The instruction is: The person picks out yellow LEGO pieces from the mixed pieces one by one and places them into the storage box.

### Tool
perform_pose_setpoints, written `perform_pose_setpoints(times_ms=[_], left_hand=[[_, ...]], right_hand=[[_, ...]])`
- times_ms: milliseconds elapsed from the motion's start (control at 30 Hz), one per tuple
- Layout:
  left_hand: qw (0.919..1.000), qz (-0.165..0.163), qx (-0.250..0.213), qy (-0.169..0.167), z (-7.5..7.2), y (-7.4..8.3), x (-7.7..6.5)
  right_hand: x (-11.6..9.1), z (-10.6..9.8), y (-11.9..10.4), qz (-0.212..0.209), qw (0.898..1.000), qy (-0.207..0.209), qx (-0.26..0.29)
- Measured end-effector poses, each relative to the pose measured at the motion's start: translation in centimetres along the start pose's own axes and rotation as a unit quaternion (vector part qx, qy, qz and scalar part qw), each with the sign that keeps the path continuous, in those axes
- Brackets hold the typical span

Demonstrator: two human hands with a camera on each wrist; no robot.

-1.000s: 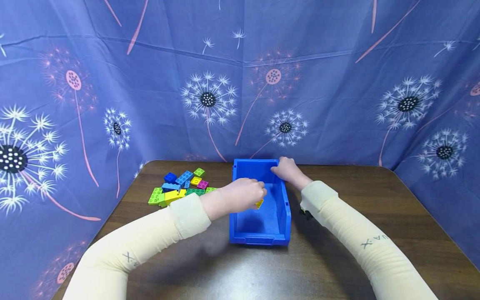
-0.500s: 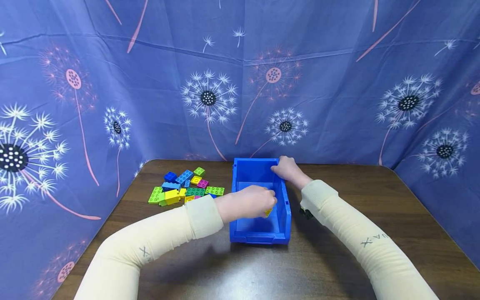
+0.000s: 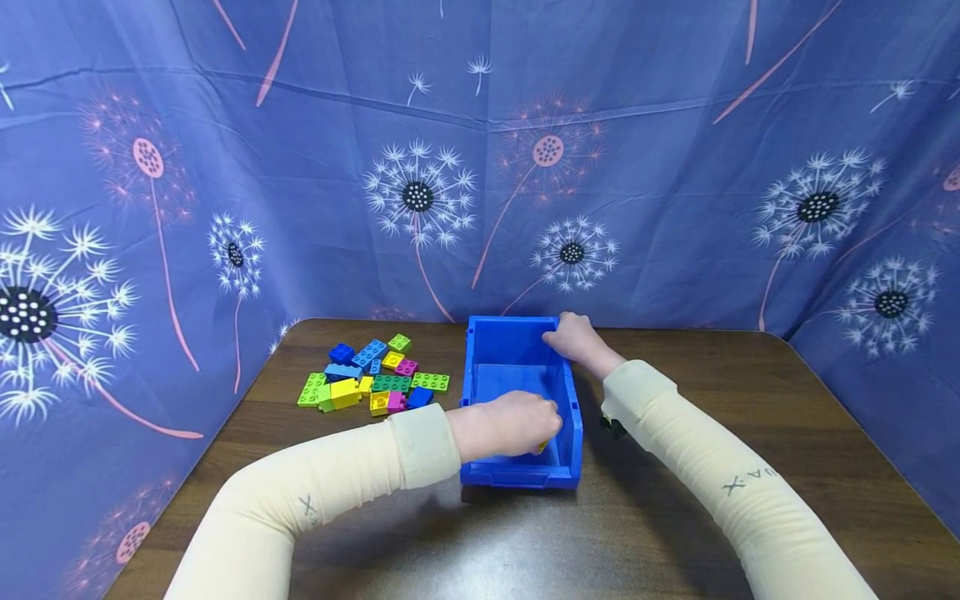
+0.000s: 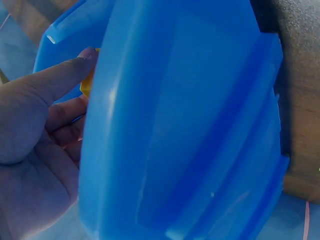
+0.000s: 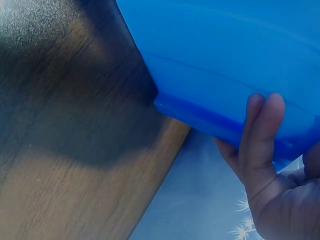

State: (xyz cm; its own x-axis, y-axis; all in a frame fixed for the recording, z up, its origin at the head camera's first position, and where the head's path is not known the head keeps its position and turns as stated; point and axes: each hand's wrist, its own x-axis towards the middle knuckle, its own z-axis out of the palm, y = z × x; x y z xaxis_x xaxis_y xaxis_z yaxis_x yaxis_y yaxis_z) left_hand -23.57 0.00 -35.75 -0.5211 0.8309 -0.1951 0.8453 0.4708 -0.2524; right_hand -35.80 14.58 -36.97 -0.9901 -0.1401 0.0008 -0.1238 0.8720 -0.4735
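Observation:
A blue plastic bin (image 3: pixel 517 478) stands on the table. My left hand (image 3: pixel 510 423) is down inside it near the front, pinching a yellow toy brick (image 3: pixel 543 447) mostly hidden under the fingers. In the left wrist view the thumb and fingers hold the yellow brick (image 4: pixel 87 82), partly covered by the bin wall (image 4: pixel 150 125). My right hand (image 3: pixel 577 340) grips the bin's right wall at the far corner. Its fingers (image 5: pixel 262 135) lie along the outer side in the right wrist view.
Left of the bin lies a loose group of toy bricks: a dark green one (image 3: pixel 392 383), a yellow one (image 3: pixel 345 393), a blue one (image 3: pixel 421 397) and several others. A small black object (image 3: pixel 613 427) is partly hidden under the right forearm. A patterned blue cloth (image 3: pixel 480 167) hangs behind the table.
My left hand has moved right and toward the bin's front, lower into it, with the yellow brick. More bricks show behind the left arm. The right hand stays put.

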Motion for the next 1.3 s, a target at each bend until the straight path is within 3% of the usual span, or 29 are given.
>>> perform_pose_setpoints(times_ms=[233,667,1300], left_hand=[[0.9998,-0.007,-0.018,0.006,0.4,0.3,0.4],[0.9989,-0.043,0.011,0.014,2.2,1.8,1.4],[0.9986,-0.044,0.004,0.030,3.4,1.5,1.8]], right_hand=[[0.0,0.0,0.0,0.006,1.000,-0.004,0.008],[-0.1,0.0,0.0,0.003,1.000,-0.005,0.012],[-0.3,-0.1,-0.2,0.007,1.000,-0.007,0.022]])
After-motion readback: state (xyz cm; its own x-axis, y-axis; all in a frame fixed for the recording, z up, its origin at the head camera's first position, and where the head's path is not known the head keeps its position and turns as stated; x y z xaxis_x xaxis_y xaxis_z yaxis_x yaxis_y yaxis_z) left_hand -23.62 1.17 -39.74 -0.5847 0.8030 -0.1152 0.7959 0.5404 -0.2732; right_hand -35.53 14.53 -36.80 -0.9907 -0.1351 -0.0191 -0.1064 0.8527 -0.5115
